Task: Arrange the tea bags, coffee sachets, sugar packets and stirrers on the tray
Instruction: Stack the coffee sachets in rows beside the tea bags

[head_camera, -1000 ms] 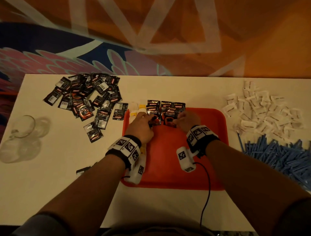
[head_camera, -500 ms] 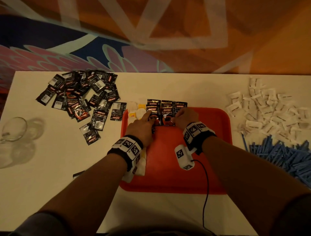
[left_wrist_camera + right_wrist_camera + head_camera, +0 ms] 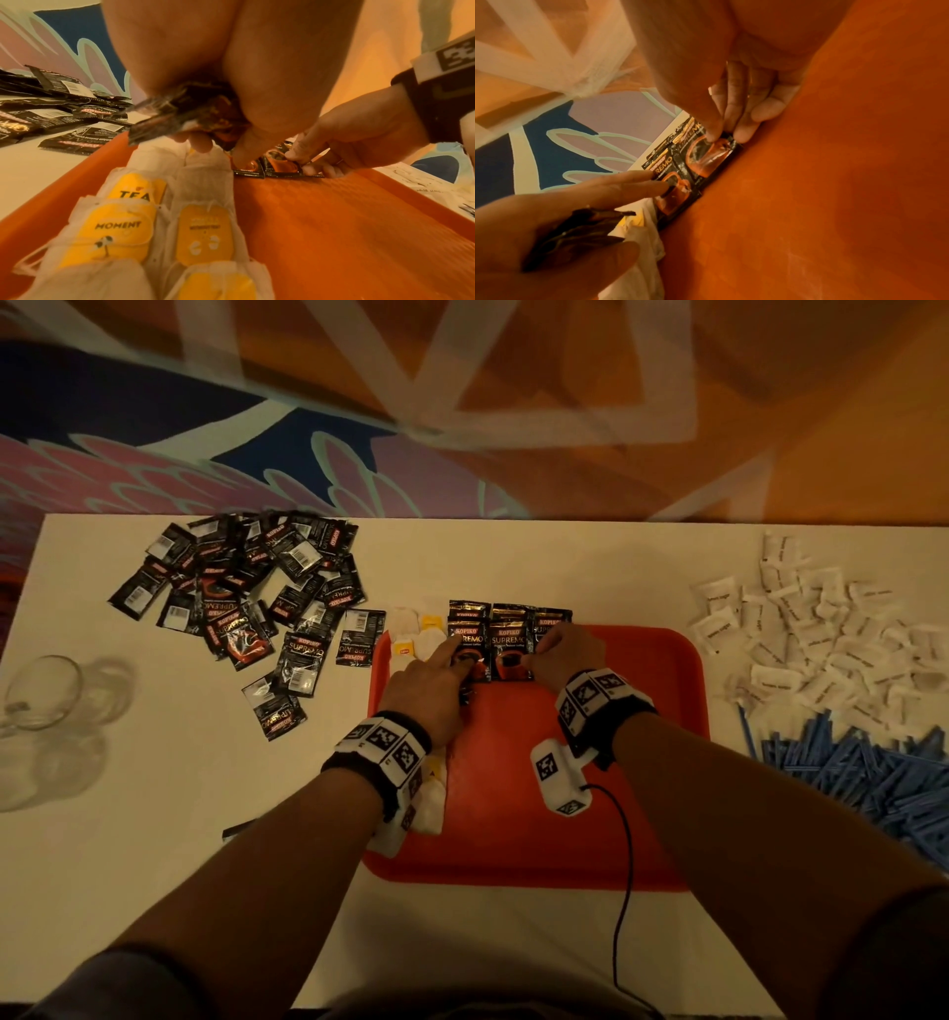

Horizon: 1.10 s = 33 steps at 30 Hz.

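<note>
A red tray (image 3: 565, 788) lies in front of me on the white table. Black coffee sachets (image 3: 508, 639) lie in overlapping rows at its far edge. White tea bags with yellow tags (image 3: 123, 223) run down its left side. My left hand (image 3: 454, 662) grips a bundle of coffee sachets (image 3: 185, 113) in the palm, while its outstretched index finger presses the leftmost sachet (image 3: 677, 194). My right hand (image 3: 536, 654) pinches the near edge of the neighbouring sachet (image 3: 706, 158), thumb on top.
Loose coffee sachets (image 3: 246, 598) are heaped at the far left. White sugar packets (image 3: 821, 639) and blue stirrers (image 3: 873, 778) lie to the right of the tray. A clear glass cup (image 3: 41, 690) stands at the left edge. A black cable (image 3: 624, 865) crosses the tray's near rim.
My left index finger has stretched out onto the front left sachet. My right hand has shifted slightly towards the far edge, staying on the row.
</note>
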Motion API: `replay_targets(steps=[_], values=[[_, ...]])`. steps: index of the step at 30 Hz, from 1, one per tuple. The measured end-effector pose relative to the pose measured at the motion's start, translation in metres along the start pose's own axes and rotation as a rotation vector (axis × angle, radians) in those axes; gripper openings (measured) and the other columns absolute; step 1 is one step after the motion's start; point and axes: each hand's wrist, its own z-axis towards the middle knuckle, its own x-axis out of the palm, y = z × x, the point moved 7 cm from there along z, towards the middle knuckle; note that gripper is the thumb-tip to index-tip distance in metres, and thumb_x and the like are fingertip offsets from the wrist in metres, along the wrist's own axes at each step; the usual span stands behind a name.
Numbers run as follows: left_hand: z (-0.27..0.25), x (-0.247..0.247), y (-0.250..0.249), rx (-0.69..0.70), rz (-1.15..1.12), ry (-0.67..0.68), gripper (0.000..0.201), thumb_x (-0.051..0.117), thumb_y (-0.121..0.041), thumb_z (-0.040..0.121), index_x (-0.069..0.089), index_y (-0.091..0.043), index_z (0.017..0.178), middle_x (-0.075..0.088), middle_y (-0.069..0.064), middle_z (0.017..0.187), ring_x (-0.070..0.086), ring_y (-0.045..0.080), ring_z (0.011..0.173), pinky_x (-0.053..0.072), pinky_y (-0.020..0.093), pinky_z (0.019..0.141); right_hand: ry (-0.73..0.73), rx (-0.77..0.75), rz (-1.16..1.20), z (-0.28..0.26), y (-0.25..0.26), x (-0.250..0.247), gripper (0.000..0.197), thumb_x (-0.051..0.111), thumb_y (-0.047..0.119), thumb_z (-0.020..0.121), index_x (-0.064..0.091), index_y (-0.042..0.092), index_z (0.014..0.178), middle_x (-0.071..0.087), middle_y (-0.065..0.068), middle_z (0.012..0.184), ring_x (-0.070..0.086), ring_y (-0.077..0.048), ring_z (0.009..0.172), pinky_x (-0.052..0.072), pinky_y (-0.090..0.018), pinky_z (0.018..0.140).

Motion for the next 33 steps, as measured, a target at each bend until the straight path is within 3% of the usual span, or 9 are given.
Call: replay_targets(steps=[5,9,13,15,17,21,26,30,33], values=[[-0.004,-0.006,0.002,0.021,-0.18,-0.111,0.07,0.066,-0.013,0.085,0.042,-0.024,0.149,0.018,0.002,0.163,0.051,0.032,0.126,0.05,0.042,0.098,-0.002,0.0,0.011,-0.003,-0.001,-0.003,0.019,0.077,0.024,0.081,0.06,0.019,0.089,0.061,-0.005,0.11,0.048,-0.003,0.064,0.034,-0.016,0.045],[-0.01,-0.015,0.01,-0.053,-0.512,-0.182,0.05,0.061,-0.015,0.091,0.053,-0.02,0.141,0.049,0.009,0.134,0.05,0.026,0.124,0.04,0.032,0.102,-0.007,-0.018,0.033,-0.008,0.0,-0.01,0.019,0.077,0.024,0.081,0.059,0.02,0.084,0.062,-0.002,0.104,0.05,-0.003,0.067,0.037,-0.016,0.048],[-0.015,-0.022,0.015,-0.168,-0.857,-0.186,0.036,0.054,-0.011,0.095,0.061,-0.019,0.129,0.06,-0.002,0.105,0.058,0.015,0.093,0.046,0.027,0.084,-0.007,-0.065,0.009,-0.017,0.0,-0.02,0.016,0.076,0.025,0.082,0.061,0.019,0.081,0.063,0.001,0.097,0.053,-0.004,0.072,0.039,-0.015,0.052],[-0.016,-0.023,0.015,-0.232,-1.063,-0.157,0.027,0.051,-0.007,0.093,0.065,-0.018,0.113,0.065,0.005,0.09,0.06,0.02,0.077,0.052,0.037,0.074,0.007,-0.115,0.009,-0.023,0.002,-0.024,0.014,0.074,0.028,0.084,0.066,0.017,0.08,0.067,0.004,0.092,0.058,-0.008,0.084,0.05,-0.02,0.067],[-0.018,-0.024,0.01,-0.255,-1.22,-0.136,0.02,0.048,-0.001,0.093,0.065,-0.011,0.098,0.068,0.013,0.083,0.062,0.028,0.077,0.055,0.05,0.081,0.032,-0.18,0.007,-0.03,0.005,-0.025,0.015,0.072,0.033,0.085,0.07,0.019,0.08,0.07,0.007,0.082,0.062,-0.004,0.082,0.053,-0.022,0.075],[-0.027,-0.021,-0.004,-0.274,-1.424,-0.107,0.01,0.062,-0.004,0.095,0.07,-0.003,0.101,0.075,0.013,0.094,0.07,0.032,0.09,0.058,0.047,0.086,0.1,-0.28,0.212,-0.054,0.01,-0.024,0.015,0.069,0.036,0.088,0.064,0.023,0.084,0.071,0.006,0.072,0.063,0.001,0.065,0.044,-0.018,0.059],[-0.035,-0.013,-0.012,-0.34,-1.391,-0.196,0.072,0.093,-0.048,0.057,0.07,-0.002,0.108,0.075,0.018,0.099,0.073,0.038,0.092,0.056,0.059,0.088,0.302,-0.339,0.47,-0.091,0.017,-0.028,0.01,0.073,0.024,0.085,0.065,0.021,0.089,0.07,0.003,0.085,0.067,-0.008,0.069,0.049,-0.02,0.057],[-0.053,-0.027,-0.038,-0.327,-1.394,-0.254,0.025,0.083,-0.027,0.081,0.07,-0.007,0.089,0.076,0.016,0.091,0.073,0.029,0.078,0.061,0.041,0.074,0.343,-0.319,0.508,-0.105,0.009,-0.034,0.014,0.075,0.014,0.083,0.065,0.02,0.09,0.068,0.002,0.085,0.063,-0.01,0.073,0.049,-0.024,0.062],[-0.06,-0.028,-0.054,-0.342,-1.416,-0.275,0.051,0.087,-0.046,0.069,0.067,-0.002,0.086,0.074,0.013,0.085,0.072,0.03,0.077,0.061,0.045,0.071,0.385,-0.281,0.494,-0.115,-0.003,-0.035,0.022,0.078,0.016,0.081,0.063,0.019,0.096,0.066,0.002,0.092,0.062,-0.011,0.078,0.047,-0.026,0.064]])
